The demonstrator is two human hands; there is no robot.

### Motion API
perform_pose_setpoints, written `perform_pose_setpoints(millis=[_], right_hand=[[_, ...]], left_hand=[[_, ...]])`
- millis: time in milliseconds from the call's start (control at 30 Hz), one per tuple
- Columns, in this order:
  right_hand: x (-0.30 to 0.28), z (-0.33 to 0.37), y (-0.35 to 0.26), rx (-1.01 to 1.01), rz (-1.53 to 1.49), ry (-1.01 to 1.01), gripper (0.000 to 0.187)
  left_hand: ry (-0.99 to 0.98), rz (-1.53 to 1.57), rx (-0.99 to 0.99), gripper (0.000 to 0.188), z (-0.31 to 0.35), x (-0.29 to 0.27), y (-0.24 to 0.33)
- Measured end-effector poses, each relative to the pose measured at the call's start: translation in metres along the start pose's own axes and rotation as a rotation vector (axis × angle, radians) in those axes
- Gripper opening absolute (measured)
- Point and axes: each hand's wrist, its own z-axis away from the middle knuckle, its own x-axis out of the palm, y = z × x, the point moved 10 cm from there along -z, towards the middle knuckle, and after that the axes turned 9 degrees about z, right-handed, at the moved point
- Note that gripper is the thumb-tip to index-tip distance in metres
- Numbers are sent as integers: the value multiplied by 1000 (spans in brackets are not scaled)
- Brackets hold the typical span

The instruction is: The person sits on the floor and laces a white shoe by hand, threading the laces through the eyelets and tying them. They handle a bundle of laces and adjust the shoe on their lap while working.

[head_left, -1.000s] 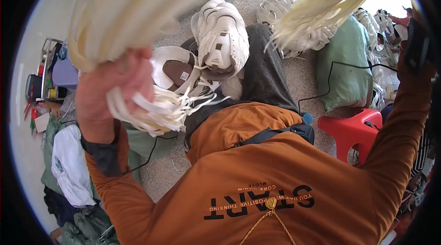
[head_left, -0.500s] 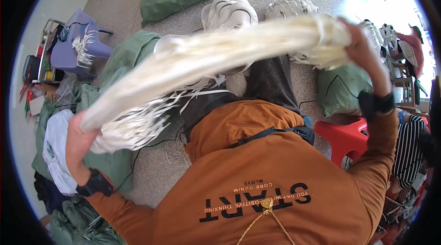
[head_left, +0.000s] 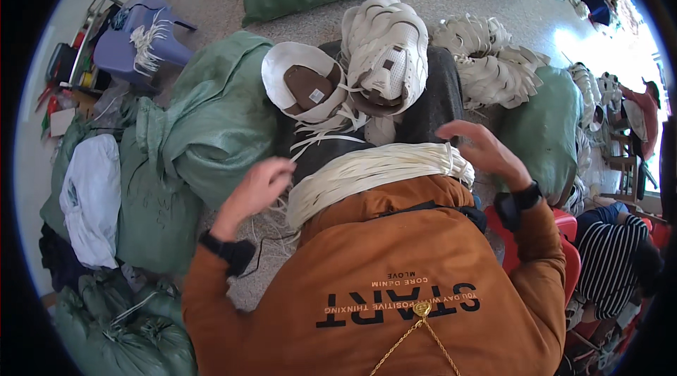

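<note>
A thick bundle of cream-white shoelaces (head_left: 374,171) lies across my lap. My left hand (head_left: 259,191) hovers beside the bundle's left end, empty, its fingers loosely bent. At the other end my right hand (head_left: 488,152) is open, with its fingers apart just above the laces. Beyond the bundle, between my knees, stands a stack of white shoe uppers (head_left: 388,45). One white upper with a brown lining (head_left: 305,81) sits to the left of that stack, with loose laces (head_left: 328,133) hanging near it.
Green sacks (head_left: 218,94) crowd my left side, with a white cloth (head_left: 92,200) over one. More white uppers (head_left: 493,73) lie beyond my right knee by another green sack (head_left: 543,129). A purple stool (head_left: 137,45) holds laces. A red stool (head_left: 564,235) and other people (head_left: 638,115) are at right.
The lace bundle, stretched between both raised hands before, has come down onto my lap. Both hands have let go of it and moved closer to my body.
</note>
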Motion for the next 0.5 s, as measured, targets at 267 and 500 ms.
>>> perform_pose_setpoints(millis=[267,500], right_hand=[[162,-123,-17,-386,333,-239,29],[219,-148,43,-83,-207,-338,43]], left_hand=[[-293,-737,201,49,-99,125,11],[169,-426,487,15,-130,101,47]])
